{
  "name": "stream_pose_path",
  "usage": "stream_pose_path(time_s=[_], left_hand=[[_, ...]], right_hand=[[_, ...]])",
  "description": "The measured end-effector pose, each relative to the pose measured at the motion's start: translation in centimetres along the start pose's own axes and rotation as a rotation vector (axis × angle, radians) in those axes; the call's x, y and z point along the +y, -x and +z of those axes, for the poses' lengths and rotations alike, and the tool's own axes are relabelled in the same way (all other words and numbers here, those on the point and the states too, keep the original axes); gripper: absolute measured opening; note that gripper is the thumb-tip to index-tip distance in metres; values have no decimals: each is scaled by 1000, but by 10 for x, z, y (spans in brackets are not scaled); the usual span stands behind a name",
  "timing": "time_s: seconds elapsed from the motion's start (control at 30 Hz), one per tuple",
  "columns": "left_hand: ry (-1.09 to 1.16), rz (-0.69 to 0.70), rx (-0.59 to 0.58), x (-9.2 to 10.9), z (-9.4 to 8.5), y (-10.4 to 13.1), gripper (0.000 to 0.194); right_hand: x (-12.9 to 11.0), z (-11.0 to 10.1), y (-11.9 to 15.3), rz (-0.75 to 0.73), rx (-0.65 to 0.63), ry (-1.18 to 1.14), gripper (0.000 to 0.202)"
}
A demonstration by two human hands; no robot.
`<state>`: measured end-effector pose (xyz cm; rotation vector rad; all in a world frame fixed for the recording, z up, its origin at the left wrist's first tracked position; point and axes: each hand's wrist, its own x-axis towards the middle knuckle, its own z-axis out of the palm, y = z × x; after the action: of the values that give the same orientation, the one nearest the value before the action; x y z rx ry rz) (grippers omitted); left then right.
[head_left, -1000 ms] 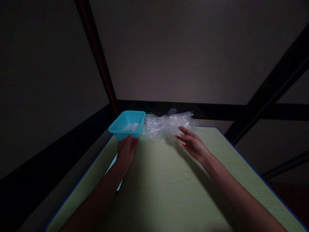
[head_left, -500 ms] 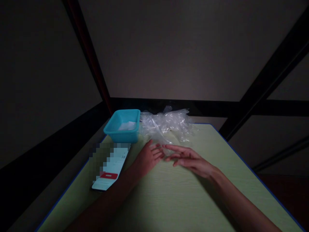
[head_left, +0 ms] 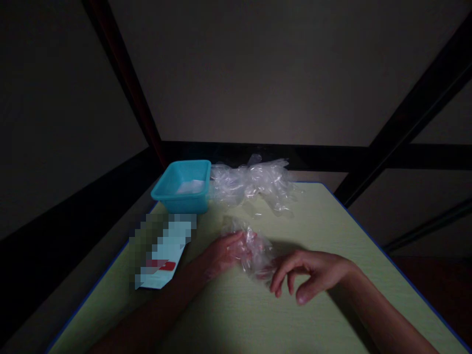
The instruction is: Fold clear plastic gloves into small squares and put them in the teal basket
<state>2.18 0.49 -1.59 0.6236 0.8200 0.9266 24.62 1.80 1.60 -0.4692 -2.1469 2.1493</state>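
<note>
A crumpled clear plastic piece (head_left: 252, 250) lies over and around the fingers of my left hand (head_left: 226, 250), above the middle of the table. Its film covers those fingers, so whether they grip it cannot be made out. My right hand (head_left: 311, 273) is just right of the plastic, fingers curved and apart, thumb pointing down, with nothing visible between them. Its fingertips are near the plastic's right edge. Beyond both hands is a loose heap of clear plastic (head_left: 258, 184) at the table's far side.
A blue basket (head_left: 180, 199) with something white inside stands at the far left, beside the heap. Nearer on the left lies a phone with a lit, partly pixelated screen (head_left: 165, 253). The pale table (head_left: 317, 216) has a blue edge.
The clear plastic near my hands has come away from the heap towards me and now covers my left fingers. My right hand has moved nearer and its fingers have curled downward.
</note>
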Motion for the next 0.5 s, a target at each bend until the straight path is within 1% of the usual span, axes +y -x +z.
stream_pose_path(time_s=[0.03, 0.07, 0.1, 0.13, 0.2, 0.23, 0.27, 0.3, 0.43, 0.5], left_hand=[[33, -68, -45, -1, 0, -1, 15], [84, -119, -49, -2, 0, -2, 20], [124, -141, -39, -3, 1, -3, 23], [152, -149, -34, -3, 2, -4, 26], [184, -157, -33, -4, 4, -4, 29], [195, -152, -34, -4, 5, -4, 29], [206, -144, -32, -4, 6, -4, 29], [216, -130, -26, -4, 6, -4, 30], [234, -118, 22, -3, 8, -4, 31], [227, -130, 43, -2, 8, -3, 30]], right_hand=[[0, -3, 4, 3, 41, -6, 31], [0, -6, 7, -6, 120, -9, 24], [0, -8, 10, -30, 239, -3, 19], [-1, -9, 10, -71, 379, 8, 19], [-2, -8, 7, -164, 649, 30, 27], [-2, -6, 4, -198, 743, 25, 30], [-2, -4, -1, -218, 800, 2, 32], [-1, -1, -6, -221, 823, -32, 33], [8, 8, -22, -169, 835, -139, 38], [11, 9, -26, -171, 876, -161, 41]])
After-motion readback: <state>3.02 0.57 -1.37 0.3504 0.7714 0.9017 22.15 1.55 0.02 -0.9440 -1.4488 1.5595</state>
